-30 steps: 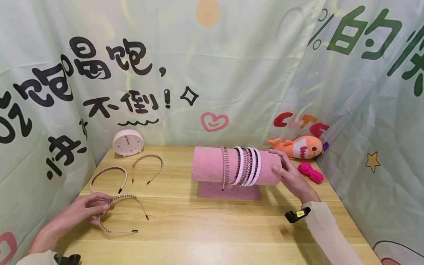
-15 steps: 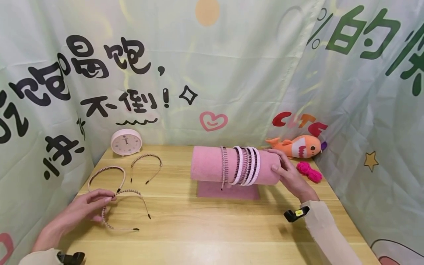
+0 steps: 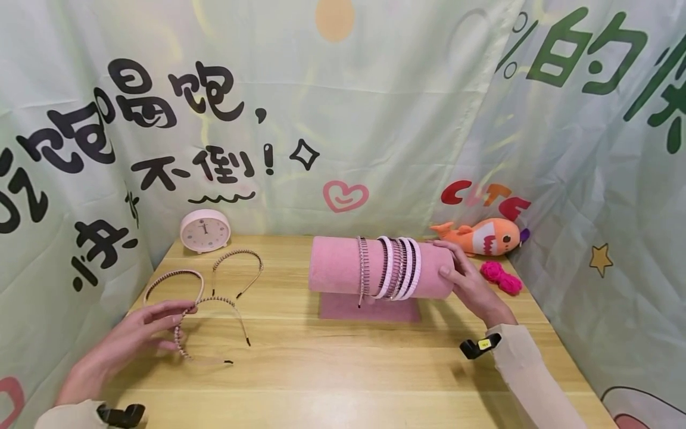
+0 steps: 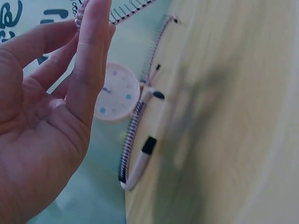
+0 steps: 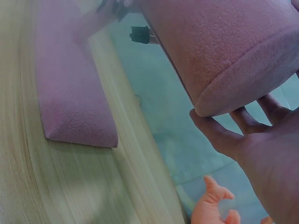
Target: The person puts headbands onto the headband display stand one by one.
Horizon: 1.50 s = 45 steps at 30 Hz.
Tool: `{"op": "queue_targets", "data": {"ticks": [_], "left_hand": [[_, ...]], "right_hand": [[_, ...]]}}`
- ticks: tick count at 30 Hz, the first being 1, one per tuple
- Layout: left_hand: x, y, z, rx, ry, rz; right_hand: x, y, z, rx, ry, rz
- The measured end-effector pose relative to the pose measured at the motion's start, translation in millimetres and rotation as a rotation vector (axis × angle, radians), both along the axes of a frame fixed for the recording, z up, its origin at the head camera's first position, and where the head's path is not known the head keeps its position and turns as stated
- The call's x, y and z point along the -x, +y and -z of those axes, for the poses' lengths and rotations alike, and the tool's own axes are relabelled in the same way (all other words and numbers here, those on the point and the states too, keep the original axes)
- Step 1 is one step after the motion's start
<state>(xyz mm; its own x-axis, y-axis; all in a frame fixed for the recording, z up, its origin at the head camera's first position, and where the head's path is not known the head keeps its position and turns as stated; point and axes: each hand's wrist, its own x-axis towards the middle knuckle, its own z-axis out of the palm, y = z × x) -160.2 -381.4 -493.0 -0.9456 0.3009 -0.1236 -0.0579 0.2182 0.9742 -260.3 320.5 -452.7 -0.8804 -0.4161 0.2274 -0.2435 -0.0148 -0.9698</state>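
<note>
My left hand [image 3: 139, 333] pinches a thin beaded headband [image 3: 214, 298] between thumb and fingers, over the left part of the table. Its two black-tipped ends point right. In the left wrist view only a piece of this headband [image 4: 133, 11] shows past the fingers. My right hand [image 3: 477, 292] holds the right end of a pink plush headband stand [image 3: 334, 266], thumb on the front and fingers behind. In the right wrist view fingertips touch the roll's end [image 5: 233, 70]. Several headbands [image 3: 412, 268], white, dark and beaded, are around the roll's middle.
Two more headbands stand on the table at left: a pale one [image 3: 177, 272] and a thin beaded one [image 3: 238, 252]. A pink clock [image 3: 205, 230] is at the back left. An orange plush toy [image 3: 495, 237] and a bright pink bow-shaped item [image 3: 501, 278] lie at the back right.
My left hand has lifted the beaded headband slightly up and to the right. My right hand stays at the stand's end, and the stand has not moved.
</note>
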Motion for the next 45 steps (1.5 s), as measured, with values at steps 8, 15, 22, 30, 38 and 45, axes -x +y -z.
{"op": "queue_targets", "data": {"ticks": [8, 15, 22, 30, 38, 45], "left_hand": [[10.3, 22.8, -19.1, 0.042, 0.069, -0.046], [25.5, 51.7, -41.8, 0.055, 0.178, -0.068], [40.2, 83.5, -58.4, 0.033, 0.203, -0.082], [53.8, 117.0, -74.0, -0.045, 0.228, -0.064], [61.2, 145.5, -83.8, -0.096, 0.226, -0.076], [68.1, 169.1, -87.6, -0.120, 0.206, -0.074]], "right_hand": [[-0.5, 0, -0.1, 0.006, -0.008, -0.006], [-0.1, 0, -0.2, 0.007, -0.010, -0.004], [0.2, 0, 0.8, 0.018, 0.002, -0.016], [-0.5, 0, 1.6, 0.025, 0.003, -0.017], [-2.2, 0, -0.8, 0.024, -0.008, -0.010], [-3.3, -1, -2.5, 0.021, 0.000, -0.008]]}}
